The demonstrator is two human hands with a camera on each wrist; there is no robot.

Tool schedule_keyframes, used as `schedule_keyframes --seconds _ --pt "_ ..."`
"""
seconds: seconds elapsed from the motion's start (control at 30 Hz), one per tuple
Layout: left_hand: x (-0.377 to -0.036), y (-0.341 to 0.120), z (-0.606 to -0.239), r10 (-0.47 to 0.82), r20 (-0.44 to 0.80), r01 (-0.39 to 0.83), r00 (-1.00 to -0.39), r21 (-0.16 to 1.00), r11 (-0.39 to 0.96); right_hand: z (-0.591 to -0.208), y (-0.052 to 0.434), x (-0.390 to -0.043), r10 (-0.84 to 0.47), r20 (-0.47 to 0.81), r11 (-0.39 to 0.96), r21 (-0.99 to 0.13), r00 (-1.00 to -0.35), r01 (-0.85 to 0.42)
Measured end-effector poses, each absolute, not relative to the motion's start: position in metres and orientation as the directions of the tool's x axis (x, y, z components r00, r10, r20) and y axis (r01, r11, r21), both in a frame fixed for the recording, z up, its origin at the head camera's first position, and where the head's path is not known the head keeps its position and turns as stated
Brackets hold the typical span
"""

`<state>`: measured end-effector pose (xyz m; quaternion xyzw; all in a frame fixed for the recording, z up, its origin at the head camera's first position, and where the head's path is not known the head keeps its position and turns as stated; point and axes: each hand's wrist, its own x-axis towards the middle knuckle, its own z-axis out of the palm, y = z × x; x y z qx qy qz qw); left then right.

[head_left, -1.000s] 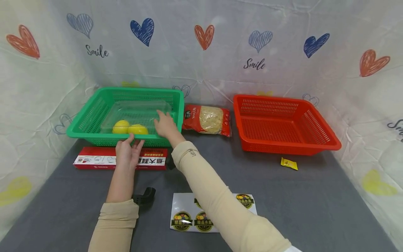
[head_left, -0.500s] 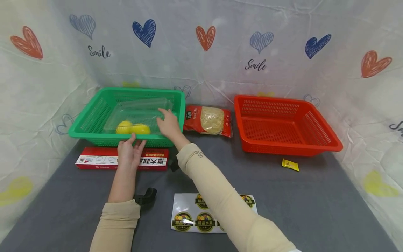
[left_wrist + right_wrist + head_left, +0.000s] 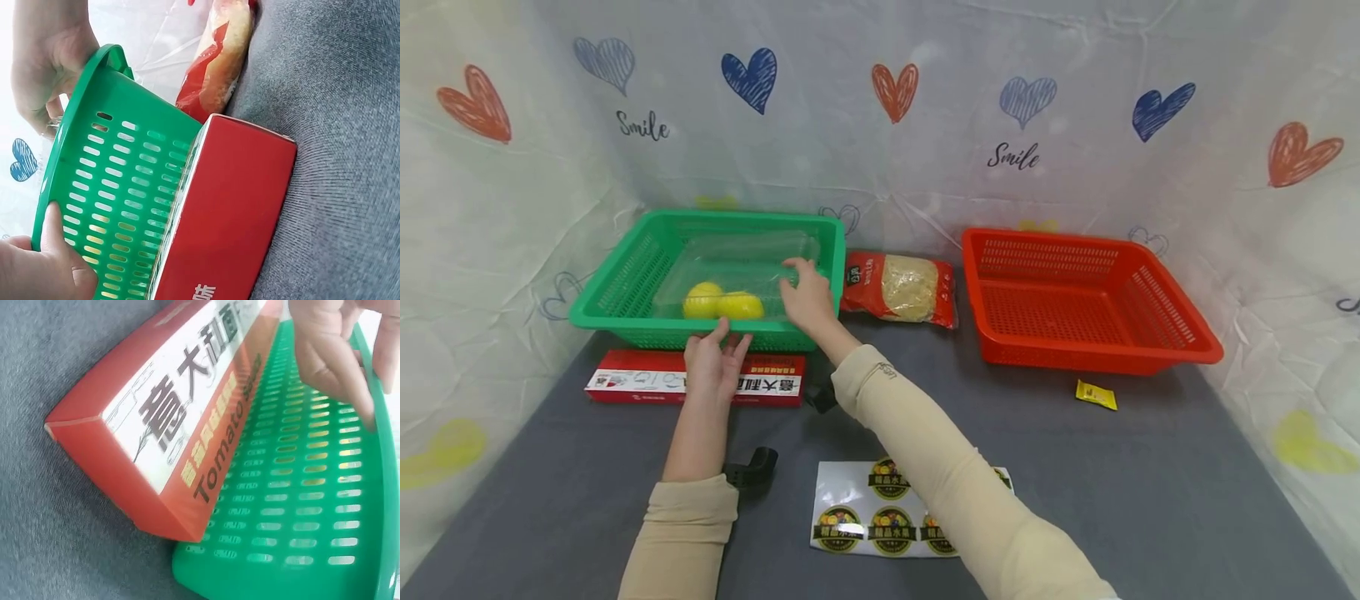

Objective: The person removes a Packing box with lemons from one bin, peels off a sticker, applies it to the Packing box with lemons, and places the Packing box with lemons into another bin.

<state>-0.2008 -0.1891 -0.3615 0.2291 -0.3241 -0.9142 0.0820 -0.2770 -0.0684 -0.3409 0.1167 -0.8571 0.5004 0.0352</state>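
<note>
Nearest to me on the grey table lies a sheet of round fruit stickers, partly covered by my right sleeve, and just left of it a small black bent piece beside my left forearm.

Further out, my left hand rests over the long red box, which lies flat along the front of the green basket. The fingers are straight and slightly spread, tips up against the basket's front wall and rim; the left wrist view shows a thumb pressed on that slotted wall. That box sits touching the basket, right in the lane between me and it.

My right hand reaches over the basket's right front corner, fingers curled onto the edge of the clear plastic tray inside. How firmly they clamp it I cannot tell. The tray sits inside the green basket, tilted, with two yellow lemons at its near left end.

Just right of the basket lies a red bag of noodles. Well apart on the right stands the red basket, with a small yellow sachet on the table in front of it. Behind everything hangs the heart-printed backdrop.
</note>
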Motion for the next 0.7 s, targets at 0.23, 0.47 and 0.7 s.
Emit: schedule_keyframes --seconds 0.23,0.47,0.7 --pt "-0.202 -0.188 -0.362 -0.319 -0.356 0.007 -0.878 0.658 -0.753 -0.334 -0.066 -0.275 -0.141 0.207 0.462 -0.851 -0.968 -0.25" --pt "-0.202 -0.187 -0.362 -0.316 -0.358 0.003 -0.879 0.658 -0.753 -0.32 -0.056 -0.273 -0.174 0.221 0.424 -0.863 -0.96 -0.276" --pt "-0.202 -0.189 -0.362 -0.314 -0.368 0.005 -0.875 0.642 -0.767 -0.307 -0.045 -0.273 -0.188 0.215 0.433 -0.858 -0.958 -0.277"
